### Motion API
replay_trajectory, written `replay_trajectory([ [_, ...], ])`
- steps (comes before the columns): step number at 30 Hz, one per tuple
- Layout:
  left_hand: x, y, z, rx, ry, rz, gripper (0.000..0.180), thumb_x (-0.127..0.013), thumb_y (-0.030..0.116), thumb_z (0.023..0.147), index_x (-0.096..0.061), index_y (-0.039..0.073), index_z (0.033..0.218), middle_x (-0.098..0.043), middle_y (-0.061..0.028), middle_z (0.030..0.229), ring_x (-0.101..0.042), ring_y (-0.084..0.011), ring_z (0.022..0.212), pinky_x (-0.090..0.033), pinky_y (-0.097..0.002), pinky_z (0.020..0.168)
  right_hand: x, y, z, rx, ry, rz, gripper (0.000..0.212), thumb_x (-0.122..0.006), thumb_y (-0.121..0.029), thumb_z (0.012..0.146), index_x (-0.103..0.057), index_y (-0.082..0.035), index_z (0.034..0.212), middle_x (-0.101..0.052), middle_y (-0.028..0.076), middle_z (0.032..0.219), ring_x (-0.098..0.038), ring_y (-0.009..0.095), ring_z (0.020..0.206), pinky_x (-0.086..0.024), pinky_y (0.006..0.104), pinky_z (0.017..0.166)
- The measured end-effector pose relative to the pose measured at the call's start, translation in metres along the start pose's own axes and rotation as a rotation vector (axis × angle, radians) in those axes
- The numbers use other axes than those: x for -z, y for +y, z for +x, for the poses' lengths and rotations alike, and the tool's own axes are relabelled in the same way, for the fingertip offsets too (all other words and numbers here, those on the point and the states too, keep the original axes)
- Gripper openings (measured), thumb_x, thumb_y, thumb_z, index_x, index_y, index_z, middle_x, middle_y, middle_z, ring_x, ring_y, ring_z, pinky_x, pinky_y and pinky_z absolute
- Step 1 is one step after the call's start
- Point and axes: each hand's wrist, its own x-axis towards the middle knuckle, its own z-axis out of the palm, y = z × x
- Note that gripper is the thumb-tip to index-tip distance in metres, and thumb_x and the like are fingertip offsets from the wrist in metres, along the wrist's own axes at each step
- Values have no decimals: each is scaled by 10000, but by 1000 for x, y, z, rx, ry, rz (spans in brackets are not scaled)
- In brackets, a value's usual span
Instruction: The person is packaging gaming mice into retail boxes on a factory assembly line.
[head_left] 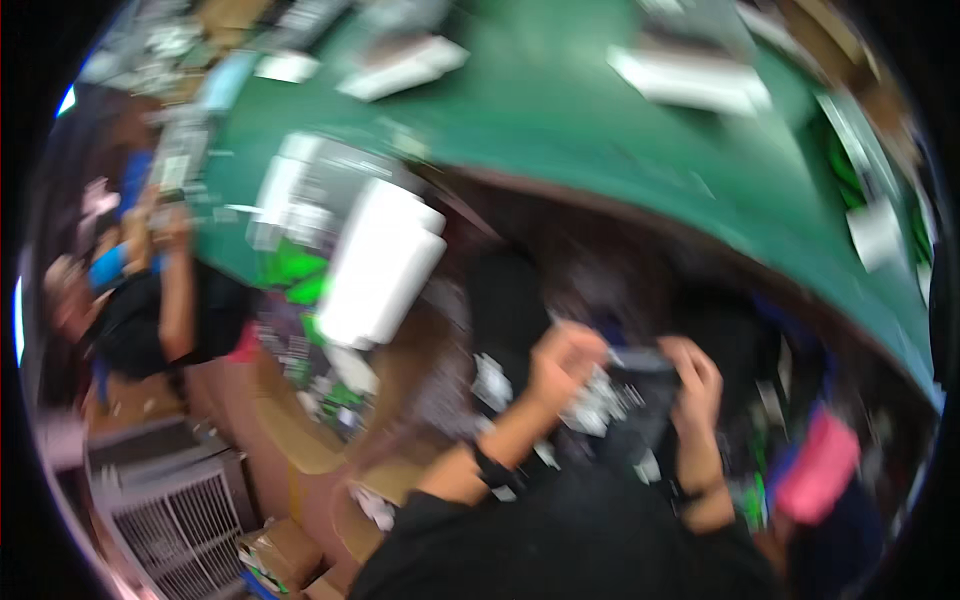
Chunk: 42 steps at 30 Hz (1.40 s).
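Note:
Both hands are low in front of my body, below the table edge, with a dark, see-through plastic bag (pixel 643 385) stretched between them. My left hand (pixel 568 362) is closed, its fingers pinching the bag's upper left corner. At the upper right corner my right hand (pixel 692 382) grips the bag between thumb and fingers. A cluster of small white pieces (pixel 597 405) shows beside my left hand; blur hides whether they lie inside the bag or behind it.
A green table (pixel 540 110) curves across the far side, with white stacks (pixel 690 82) on it. Nearer left are a white packet (pixel 382 262), green pieces (pixel 293 270) and open cardboard boxes (pixel 300 440). Another person (pixel 175 310) works at the left; a grey crate-like unit (pixel 175 500) stands below.

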Motion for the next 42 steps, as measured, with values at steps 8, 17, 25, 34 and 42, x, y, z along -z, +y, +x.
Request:
replay_trajectory([
  [8, -10, -9, -2, -62, -54, 97, 108, -687, -5, 890, -690, -41, 992, -654, -143, 1055, -634, -236, 1054, -481, -355, 967, 26, 29, -8, 155, -85, 34, 269, -564, -159, 1015, -733, 50, 1014, -697, 130, 1058, -627, 210, 1020, -467, 332, 934],
  [17, -8, -10, -6, -167, -65, 128, 50, -691, -8, 888, -681, -38, 927, -688, -142, 986, -658, -268, 1024, -503, -379, 944, 28, 28, -18, 376, -109, -149, 180, -643, -115, 977, -750, 26, 1009, -696, 136, 1066, -640, 200, 999, -486, 293, 875],
  [25, -7, -9, -2, -181, -44, 143, 33, -711, -21, 868, -697, -41, 890, -713, -138, 954, -674, -263, 991, -522, -373, 917, 22, 30, -17, 406, -43, -187, 108, -683, -59, 940, -752, 19, 966, -708, 130, 998, -660, 193, 931, -514, 295, 822],
  [34, -3, -14, -8, -203, -26, 94, 28, -713, -34, 857, -688, -48, 856, -710, -149, 927, -678, -261, 954, -541, -362, 871, 16, 35, -21, 377, -16, -153, 95, -681, -37, 930, -749, 30, 935, -708, 121, 975, -663, 169, 891, -510, 277, 779],
  [42, -3, -16, -11, -239, -37, 121, 9, -702, -51, 857, -693, -52, 858, -710, -145, 924, -676, -257, 941, -534, -352, 869, 17, 35, -20, 385, -36, -143, 116, -654, -34, 951, -750, 31, 942, -701, 120, 988, -657, 160, 905, -506, 265, 799],
])
